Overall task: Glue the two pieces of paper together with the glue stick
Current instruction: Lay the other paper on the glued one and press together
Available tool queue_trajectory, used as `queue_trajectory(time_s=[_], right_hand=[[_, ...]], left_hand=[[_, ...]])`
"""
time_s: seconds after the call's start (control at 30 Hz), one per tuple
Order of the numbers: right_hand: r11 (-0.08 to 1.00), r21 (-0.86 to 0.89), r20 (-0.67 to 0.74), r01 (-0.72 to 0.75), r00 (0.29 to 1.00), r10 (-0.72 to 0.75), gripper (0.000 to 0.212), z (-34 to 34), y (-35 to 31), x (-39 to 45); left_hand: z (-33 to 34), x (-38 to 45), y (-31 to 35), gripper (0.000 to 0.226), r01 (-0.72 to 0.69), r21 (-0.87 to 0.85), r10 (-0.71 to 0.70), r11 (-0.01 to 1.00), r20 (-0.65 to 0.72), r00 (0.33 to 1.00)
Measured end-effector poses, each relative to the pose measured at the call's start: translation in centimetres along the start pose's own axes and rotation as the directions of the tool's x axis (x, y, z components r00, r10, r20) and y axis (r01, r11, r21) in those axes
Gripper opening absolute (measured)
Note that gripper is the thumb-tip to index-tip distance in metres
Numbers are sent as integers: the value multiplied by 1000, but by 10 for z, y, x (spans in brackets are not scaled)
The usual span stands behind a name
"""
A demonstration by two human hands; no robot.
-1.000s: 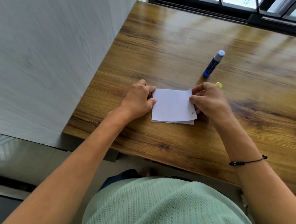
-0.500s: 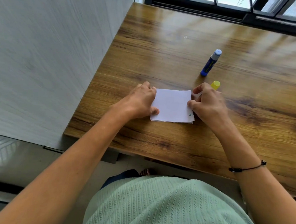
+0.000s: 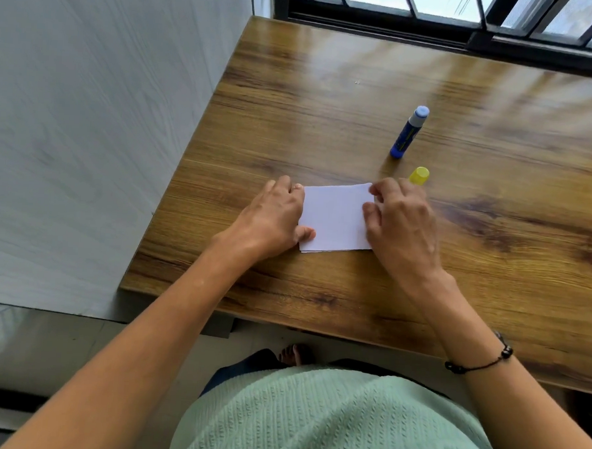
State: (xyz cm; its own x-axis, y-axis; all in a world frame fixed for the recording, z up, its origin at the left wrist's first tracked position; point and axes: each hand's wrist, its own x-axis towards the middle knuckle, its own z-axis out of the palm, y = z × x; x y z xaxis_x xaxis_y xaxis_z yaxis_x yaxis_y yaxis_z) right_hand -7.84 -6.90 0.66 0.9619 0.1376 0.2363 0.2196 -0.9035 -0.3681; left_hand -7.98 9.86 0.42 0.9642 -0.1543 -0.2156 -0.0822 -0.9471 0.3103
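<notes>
The fingers of the left hand [image 3: 276,216] lay flat and loosely together on the left edge of the paper [image 3: 334,217], the thumb pressing its near corner. The right hand [image 3: 402,226] rested on the right edge, fingers slightly spread and curled, tips pressing down rather than pinching. Between the two hands the sheets sat stacked on the wooden table [image 3: 293,121], a second edge peeking out just under the left thumb. Just beyond the right fingertips stood a yellow cap [image 3: 419,176]. Farther out from it stood the blue glue stick [image 3: 409,132], uncapped, apart from both hands. A dark bracelet [image 3: 479,362] circled the right wrist.
</notes>
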Motion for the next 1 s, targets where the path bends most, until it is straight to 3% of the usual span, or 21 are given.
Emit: queue_trajectory(time_s=[0.13, 0.23, 0.27, 0.37, 0.5, 0.6, 0.73, 0.9, 1.0], right_hand=[[906, 423, 217, -26, 973, -74, 41, 13, -42, -8], [849, 524, 374, -68, 914, -157, 53, 29, -63, -9], [862, 502, 397, -65, 903, -163, 55, 33, -63, -8], [923, 384, 419, 4, 890, -178, 62, 44, -52, -6], [968, 236, 409, 89, 894, -182, 92, 48, -42, -4], [987, 4, 401, 163, 904, -151, 89, 48, -19, -3], [968, -222, 354, 116, 935, -31, 85, 43, 10, -3], [960, -277, 345, 27, 936, 73, 86, 37, 11, -2], [989, -122, 326, 87, 944, -43, 85, 39, -13, -2]], left_hand=[[4, -6, 1, 58, 4, -14, -5, 1000, -54, 999], [3, -15, -2, 43, 6, -242, -39, 970, -135, 990], [5, -17, -2, 45, -9, -276, -35, 961, -157, 987], [13, -15, -5, 53, -43, -166, 22, 985, -126, 992], [19, -8, -7, 56, 42, -87, -49, 995, -78, 996], [22, -8, -7, 81, 43, -2, -43, 999, -45, 998], [23, -9, -10, 95, 16, 38, -13, 999, -73, 997], [24, -10, -8, 94, 19, 11, -19, 1000, -70, 997], [25, -8, -9, 88, 9, -2, -9, 1000, -88, 996]])
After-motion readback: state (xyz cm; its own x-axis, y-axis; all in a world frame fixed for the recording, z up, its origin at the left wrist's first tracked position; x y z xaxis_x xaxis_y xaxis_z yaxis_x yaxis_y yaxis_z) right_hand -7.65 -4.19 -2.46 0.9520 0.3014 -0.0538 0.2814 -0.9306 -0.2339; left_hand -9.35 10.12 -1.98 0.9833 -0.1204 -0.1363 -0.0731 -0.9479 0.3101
